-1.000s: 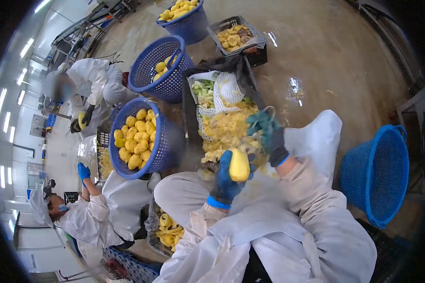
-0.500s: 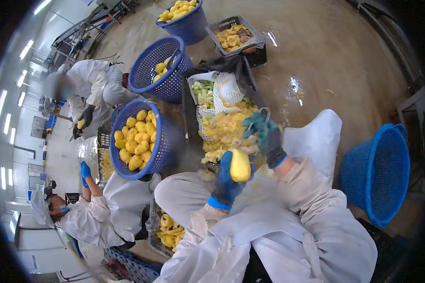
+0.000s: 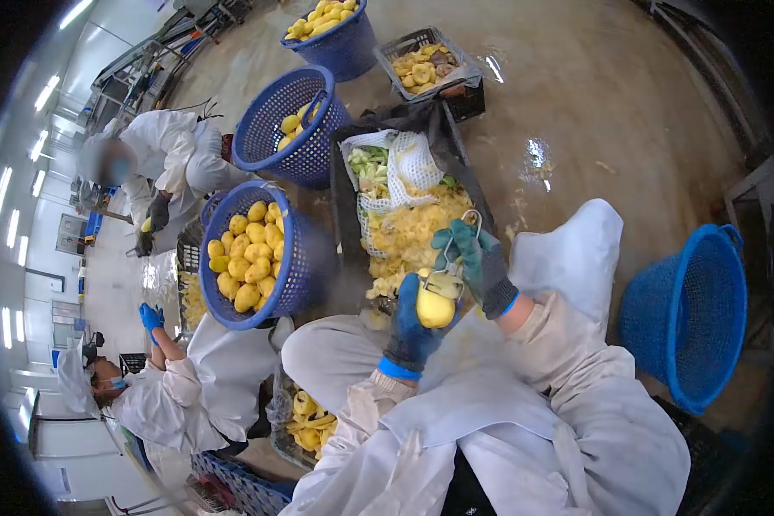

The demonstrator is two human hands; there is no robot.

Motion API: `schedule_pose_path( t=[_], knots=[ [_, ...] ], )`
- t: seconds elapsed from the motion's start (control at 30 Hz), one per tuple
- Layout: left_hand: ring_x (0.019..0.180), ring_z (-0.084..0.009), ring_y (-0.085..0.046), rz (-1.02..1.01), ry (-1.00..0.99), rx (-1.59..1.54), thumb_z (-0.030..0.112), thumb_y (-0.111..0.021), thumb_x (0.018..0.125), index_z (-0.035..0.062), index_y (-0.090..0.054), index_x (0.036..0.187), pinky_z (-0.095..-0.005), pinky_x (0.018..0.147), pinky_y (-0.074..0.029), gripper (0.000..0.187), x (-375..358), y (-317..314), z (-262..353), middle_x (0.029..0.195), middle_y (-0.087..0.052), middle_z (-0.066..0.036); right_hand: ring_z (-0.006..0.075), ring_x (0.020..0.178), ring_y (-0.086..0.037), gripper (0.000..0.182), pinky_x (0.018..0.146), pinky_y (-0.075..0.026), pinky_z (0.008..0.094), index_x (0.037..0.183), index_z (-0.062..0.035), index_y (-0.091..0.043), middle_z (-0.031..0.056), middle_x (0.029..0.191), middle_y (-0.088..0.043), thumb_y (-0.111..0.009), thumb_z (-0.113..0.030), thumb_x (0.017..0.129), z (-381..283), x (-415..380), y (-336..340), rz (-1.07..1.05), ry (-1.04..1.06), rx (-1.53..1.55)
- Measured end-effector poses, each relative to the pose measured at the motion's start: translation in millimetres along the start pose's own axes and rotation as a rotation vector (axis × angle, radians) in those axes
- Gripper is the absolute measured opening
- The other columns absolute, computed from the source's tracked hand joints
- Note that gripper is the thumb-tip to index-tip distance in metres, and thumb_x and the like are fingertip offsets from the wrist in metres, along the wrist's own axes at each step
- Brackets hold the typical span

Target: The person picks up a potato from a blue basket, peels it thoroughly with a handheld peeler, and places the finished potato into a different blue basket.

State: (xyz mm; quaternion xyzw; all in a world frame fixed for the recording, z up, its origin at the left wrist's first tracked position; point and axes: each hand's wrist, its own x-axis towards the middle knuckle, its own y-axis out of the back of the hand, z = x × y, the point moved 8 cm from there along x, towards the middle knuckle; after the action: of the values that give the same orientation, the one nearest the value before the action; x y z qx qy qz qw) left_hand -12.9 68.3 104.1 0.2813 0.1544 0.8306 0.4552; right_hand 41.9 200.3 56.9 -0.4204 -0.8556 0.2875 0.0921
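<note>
My left hand [image 3: 413, 327], in a blue glove, is wrapped round a smooth yellow mango [image 3: 436, 308], which looks peeled. A metal peeler [image 3: 445, 282] is gripped in my right hand [image 3: 482, 262], in a green and grey glove. Its head lies against the upper part of the mango, and its wire handle loops up past my fingers. Just beyond both hands, a crate lined with black sheeting holds yellow peelings [image 3: 404, 236], green scraps and white foam netting [image 3: 413, 168].
A blue basket of yellow mangoes [image 3: 248, 258] stands left of the crate, with more baskets [image 3: 271, 129] behind. Another blue basket [image 3: 684, 318] is at my right. Two co-workers in white [image 3: 168, 400] sit on the left. Farther back is a crate of yellow pieces [image 3: 421, 69].
My right hand has moved down and left, bringing the peeler onto the mango. My left hand has stayed nearly in place, still holding it.
</note>
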Motion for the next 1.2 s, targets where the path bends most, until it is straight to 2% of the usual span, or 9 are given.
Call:
schedule_pose_path(
  t=[0.07,0.13,0.2,0.27,0.37,0.53,0.73,1.07,1.2],
  knots=[
    [0.098,-0.0294,-0.06,0.006,0.02,-0.102,0.014,-0.079,0.071,-0.0061,-0.04,0.123,-0.0352,0.085,-0.048,0.068,1.5,0.5,12.3,0.108,-0.057,-0.019,0.0148,0.063,-0.059,0.036,0.056,-0.049,0.0277,0.097,-0.001,-0.062,0.0073,0.083,-0.064,-0.052,-0.036,0.094,-2.1,-5.6,-4.4,0.008,-0.037,0.088],
    [0.099,-0.0298,-0.059,0.033,0.455,-0.702,0.014,-0.078,0.072,-0.0064,-0.04,0.123,-0.0356,0.085,-0.048,0.067,2.2,-6.4,9.2,0.108,-0.057,-0.019,0.0175,0.066,-0.063,0.026,0.06,-0.053,0.0313,0.103,-0.0018,-0.059,0.011,0.087,-0.066,-0.053,-0.026,0.094,4.1,0.6,14.5,0.011,-0.06,0.065],
    [0.1,-0.03,-0.058,0.043,0.423,-0.647,0.014,-0.077,0.072,-0.0067,-0.039,0.123,-0.0361,0.086,-0.047,0.067,12.7,-2.0,13.0,0.108,-0.056,-0.02,0.0181,0.065,-0.063,0.027,0.061,-0.053,0.0311,0.102,-0.0016,-0.059,0.0119,0.087,-0.066,-0.053,-0.027,0.094,4.1,9.7,35.9,0.143,0.039,0.104],
    [0.102,-0.0302,-0.057,0.044,-0.02,0.055,0.015,-0.076,0.072,-0.007,-0.039,0.124,-0.0365,0.087,-0.046,0.067,6.0,6.9,22.4,0.109,-0.055,-0.021,0.0164,0.063,-0.062,0.031,0.059,-0.052,0.0302,0.097,-0.0015,-0.06,0.0099,0.085,-0.065,-0.052,-0.031,0.095,-5.6,-11.9,5.7,0.06,-0.091,0.135],
    [0.099,-0.03,-0.056,0.003,0.036,-0.018,0.012,-0.075,0.07,-0.0074,-0.038,0.124,-0.0357,0.088,-0.045,0.068,4.8,-0.8,-2.5,0.108,-0.054,-0.02,0.0138,0.064,-0.06,0.035,0.056,-0.051,0.0282,0.091,-0.0024,-0.061,0.0062,0.083,-0.064,-0.05,-0.036,0.095,-5.5,-14.4,-13.1,-0.128,0.111,-0.109],
    [0.099,-0.0292,-0.057,-0.05,0.036,-0.002,0.013,-0.072,0.073,-0.0027,-0.047,0.116,-0.033,0.089,-0.044,0.052,13.9,1.4,19.0,0.109,-0.056,-0.014,0.0144,0.064,-0.06,0.029,0.056,-0.051,0.0292,0.095,-0.0047,-0.059,0.0073,0.085,-0.065,-0.053,-0.033,0.094,-5.3,-4.4,13.9,0.155,-0.054,0.082],
    [0.104,-0.0274,-0.057,0.231,0.957,-1.842,0.024,-0.061,0.088,0.0019,-0.05,0.117,-0.0388,0.092,-0.047,0.037,-10.1,-40.5,-32.2,0.115,-0.057,-0.013,0.017,0.068,-0.062,0.026,0.06,-0.052,0.0303,0.1,-0.0037,-0.058,0.0096,0.088,-0.065,-0.054,-0.028,0.093,-15.1,4.4,38.0,0.256,0.114,0.095],
    [0.107,-0.0287,-0.055,0.199,0.553,-1.335,0.023,-0.055,0.092,0.0046,-0.047,0.122,-0.0458,0.098,-0.045,0.035,-0.8,-26.7,-29.6,0.117,-0.053,-0.014,0.0162,0.069,-0.061,0.03,0.062,-0.051,0.0301,0.093,-0.0049,-0.059,0.0086,0.084,-0.064,-0.056,-0.035,0.093,-20.9,16.3,53.9,0.316,0.171,0.059],
    [0.108,-0.0283,-0.054,0.266,0.653,-1.457,0.015,-0.057,0.091,0.0048,-0.045,0.124,-0.0475,0.096,-0.047,0.036,-2.7,-28.7,-34.3,0.117,-0.052,-0.014,0.0154,0.066,-0.059,0.028,0.062,-0.05,0.0298,0.092,-0.0066,-0.058,0.0082,0.082,-0.063,-0.057,-0.035,0.092,-8.9,8.2,30.9,0.213,0.103,0.056]
  ],
)
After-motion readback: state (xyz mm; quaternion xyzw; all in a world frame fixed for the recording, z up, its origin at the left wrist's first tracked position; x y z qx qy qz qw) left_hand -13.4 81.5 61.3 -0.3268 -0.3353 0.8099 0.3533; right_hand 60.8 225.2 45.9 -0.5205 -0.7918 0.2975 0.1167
